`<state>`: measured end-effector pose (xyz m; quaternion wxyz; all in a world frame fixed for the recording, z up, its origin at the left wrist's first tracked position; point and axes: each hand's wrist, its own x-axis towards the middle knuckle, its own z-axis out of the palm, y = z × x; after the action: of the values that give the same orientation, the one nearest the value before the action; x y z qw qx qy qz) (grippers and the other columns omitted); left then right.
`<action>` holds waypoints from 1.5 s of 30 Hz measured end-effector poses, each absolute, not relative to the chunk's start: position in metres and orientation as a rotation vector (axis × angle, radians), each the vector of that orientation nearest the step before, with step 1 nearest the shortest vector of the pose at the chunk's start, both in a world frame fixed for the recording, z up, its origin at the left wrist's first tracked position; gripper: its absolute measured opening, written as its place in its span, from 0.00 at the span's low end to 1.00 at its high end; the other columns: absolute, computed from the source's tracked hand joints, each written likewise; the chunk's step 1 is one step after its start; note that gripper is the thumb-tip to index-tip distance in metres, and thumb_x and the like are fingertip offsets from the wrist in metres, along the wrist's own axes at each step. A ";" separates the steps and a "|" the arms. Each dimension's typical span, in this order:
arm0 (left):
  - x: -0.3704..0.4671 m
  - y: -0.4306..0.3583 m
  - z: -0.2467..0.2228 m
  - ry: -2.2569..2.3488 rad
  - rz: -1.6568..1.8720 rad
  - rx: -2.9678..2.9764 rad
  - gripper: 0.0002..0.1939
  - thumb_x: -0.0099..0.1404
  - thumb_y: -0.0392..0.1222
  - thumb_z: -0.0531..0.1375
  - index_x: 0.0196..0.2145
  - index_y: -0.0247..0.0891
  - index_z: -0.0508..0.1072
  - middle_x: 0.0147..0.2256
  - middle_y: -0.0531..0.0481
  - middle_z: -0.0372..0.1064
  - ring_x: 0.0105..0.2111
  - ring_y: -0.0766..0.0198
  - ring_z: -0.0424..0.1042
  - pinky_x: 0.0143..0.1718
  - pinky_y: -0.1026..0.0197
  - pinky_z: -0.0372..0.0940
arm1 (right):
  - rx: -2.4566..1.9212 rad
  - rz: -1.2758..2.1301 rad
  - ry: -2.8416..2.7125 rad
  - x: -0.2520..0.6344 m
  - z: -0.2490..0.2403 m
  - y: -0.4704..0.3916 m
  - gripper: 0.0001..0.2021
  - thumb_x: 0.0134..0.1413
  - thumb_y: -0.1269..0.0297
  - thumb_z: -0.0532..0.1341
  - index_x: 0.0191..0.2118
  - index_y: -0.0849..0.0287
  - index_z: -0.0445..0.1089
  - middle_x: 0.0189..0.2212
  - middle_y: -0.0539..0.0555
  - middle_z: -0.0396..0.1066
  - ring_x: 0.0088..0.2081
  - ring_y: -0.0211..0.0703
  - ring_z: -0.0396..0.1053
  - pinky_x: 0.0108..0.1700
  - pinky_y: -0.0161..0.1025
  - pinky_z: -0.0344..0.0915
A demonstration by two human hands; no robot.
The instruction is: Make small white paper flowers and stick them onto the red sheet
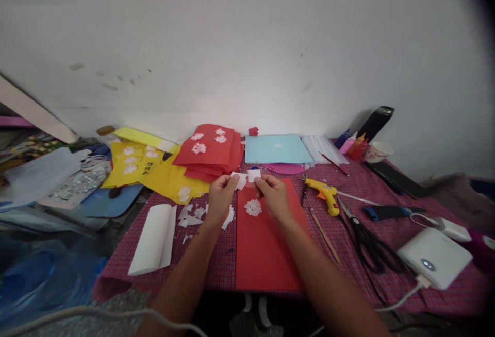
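My left hand [223, 192] pinches a small piece of white paper [240, 180] between thumb and fingers. Another small white paper square [253, 174] is gripped in my right hand [273, 191], close beside the first. Both hands are held above a sheet of red paper [266, 254] that lies lengthwise in front of me. On that sheet, just below my fingers, sits a ruffled white paper flower [253, 207]. Loose white paper scraps [192, 216] lie to the left of the red sheet, some partly hidden behind my left forearm.
Folded white paper [153, 239] lies at left. Behind are yellow sheets [170, 172], stacked red sheets with flowers [209, 146] and light blue paper [276, 147]. At right are a yellow glue gun [325, 192], black scissors [371, 244], a cutter [389, 212] and a white box [435, 257] with a cable.
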<state>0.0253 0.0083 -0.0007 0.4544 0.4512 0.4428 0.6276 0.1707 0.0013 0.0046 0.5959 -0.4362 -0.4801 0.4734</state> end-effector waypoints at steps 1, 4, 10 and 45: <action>0.025 0.008 0.000 1.090 1.547 1.117 0.18 0.60 0.52 0.64 0.24 0.34 0.70 0.21 0.54 0.65 0.22 0.71 0.59 0.26 0.67 0.56 | -1.012 1.107 -1.118 0.171 0.005 0.001 0.13 0.53 0.55 0.63 0.25 0.59 0.69 0.16 0.46 0.64 0.18 0.34 0.57 0.22 0.34 0.54; 0.025 0.008 0.000 1.091 1.544 1.125 0.19 0.60 0.53 0.63 0.24 0.35 0.70 0.21 0.54 0.65 0.22 0.71 0.60 0.27 0.66 0.56 | -1.014 1.116 -1.129 0.171 0.005 0.001 0.15 0.53 0.53 0.63 0.24 0.59 0.69 0.17 0.47 0.65 0.18 0.34 0.58 0.22 0.34 0.54; 0.025 0.009 -0.002 1.076 1.551 1.095 0.18 0.60 0.53 0.63 0.24 0.35 0.70 0.21 0.55 0.64 0.22 0.71 0.59 0.26 0.66 0.55 | -0.982 1.142 -1.118 0.170 0.004 0.001 0.16 0.54 0.52 0.62 0.24 0.59 0.69 0.20 0.48 0.68 0.19 0.34 0.58 0.22 0.34 0.55; 0.020 0.013 0.001 1.004 1.635 0.956 0.18 0.58 0.55 0.65 0.27 0.36 0.72 0.25 0.53 0.69 0.24 0.69 0.66 0.30 0.63 0.64 | -0.920 1.539 -0.741 0.172 0.002 0.006 0.17 0.44 0.52 0.70 0.25 0.60 0.69 0.20 0.48 0.69 0.17 0.31 0.57 0.17 0.31 0.53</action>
<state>0.0200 0.0127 0.0012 0.4785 0.3916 0.4113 0.6697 0.1723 0.0060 0.0024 0.5652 -0.3914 -0.3153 0.6542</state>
